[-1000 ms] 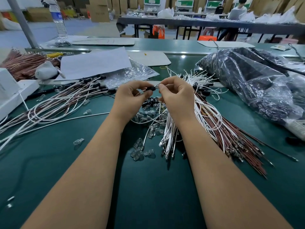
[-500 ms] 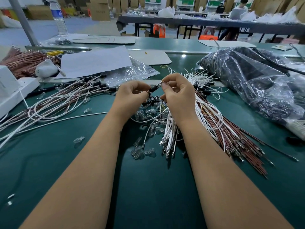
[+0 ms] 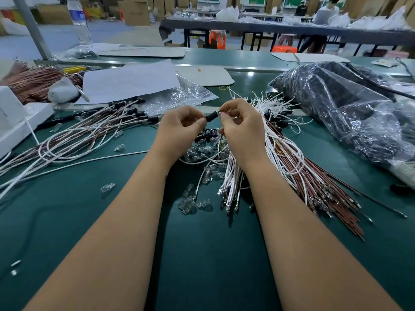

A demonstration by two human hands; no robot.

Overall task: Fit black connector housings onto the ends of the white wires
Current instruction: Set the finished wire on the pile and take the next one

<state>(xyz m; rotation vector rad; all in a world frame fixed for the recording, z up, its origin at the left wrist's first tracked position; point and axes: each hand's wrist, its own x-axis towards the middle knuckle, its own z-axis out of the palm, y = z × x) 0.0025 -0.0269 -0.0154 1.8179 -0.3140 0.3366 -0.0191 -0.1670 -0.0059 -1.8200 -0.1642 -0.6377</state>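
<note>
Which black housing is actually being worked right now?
The black housing pinched between left hand and right hand, raised off the table. The loose housings lie below, untouched.

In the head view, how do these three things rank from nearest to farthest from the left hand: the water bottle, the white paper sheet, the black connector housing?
1. Black connector housing: pinched at the left hand's fingertips, facing the right hand.
2. White paper sheet: behind the hand, to its left.
3. Water bottle: far back left, at the bench edge.

both hands raised, l grip [image 3: 179,129] & r grip [image 3: 242,129] pinched, fingertips nearly touching.
</note>
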